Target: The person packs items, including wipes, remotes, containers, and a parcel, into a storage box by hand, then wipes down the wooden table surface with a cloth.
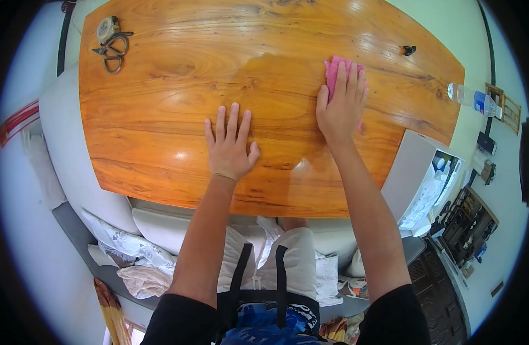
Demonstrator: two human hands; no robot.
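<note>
My left hand (230,148) lies flat on the glossy wooden table (161,138), fingers spread, holding nothing. To its right, my right hand (343,112) presses a pink cloth (337,68) against the tabletop. The cloth pokes out beyond and beside the fingers; the part under the palm is hidden. A darker, wet-looking patch (276,72) covers the wood between and in front of both hands, reaching down toward the near edge.
Scissors (112,53) and a tape measure (108,29) lie at the far left. A small dark object (409,50) and a clear plastic bottle (474,100) are on the right. A white box (411,172) stands at the near right corner. Sofa seats (161,227) border the near edge.
</note>
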